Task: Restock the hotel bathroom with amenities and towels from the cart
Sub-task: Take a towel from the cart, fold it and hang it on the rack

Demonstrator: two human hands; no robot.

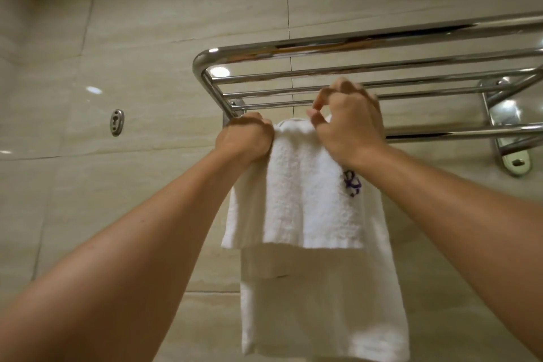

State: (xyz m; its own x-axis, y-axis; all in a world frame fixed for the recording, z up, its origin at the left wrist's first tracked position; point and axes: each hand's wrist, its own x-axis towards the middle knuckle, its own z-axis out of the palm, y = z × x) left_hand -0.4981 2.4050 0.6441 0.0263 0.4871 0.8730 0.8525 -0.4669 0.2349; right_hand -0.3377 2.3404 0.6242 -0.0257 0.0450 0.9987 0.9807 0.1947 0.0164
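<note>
Over the lower bar (458, 133) of the chrome towel rack (352, 47), near its left end, a white towel (299, 191) hangs folded, with a purple mark (351, 183) near its right edge. Both hands are at its top fold: the left hand (245, 138) grips the left corner with curled fingers, and the right hand (349, 123) pinches the cloth at the right. On the beige tiled wall (147, 38) to the left sits a small metal hook plate (117, 122), while the rack's upper rails cross just above the hands.

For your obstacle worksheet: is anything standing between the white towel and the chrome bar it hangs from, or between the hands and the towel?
Nothing visible. The towel already drapes over the lower bar; left hand and right hand touch its top fold.
</note>
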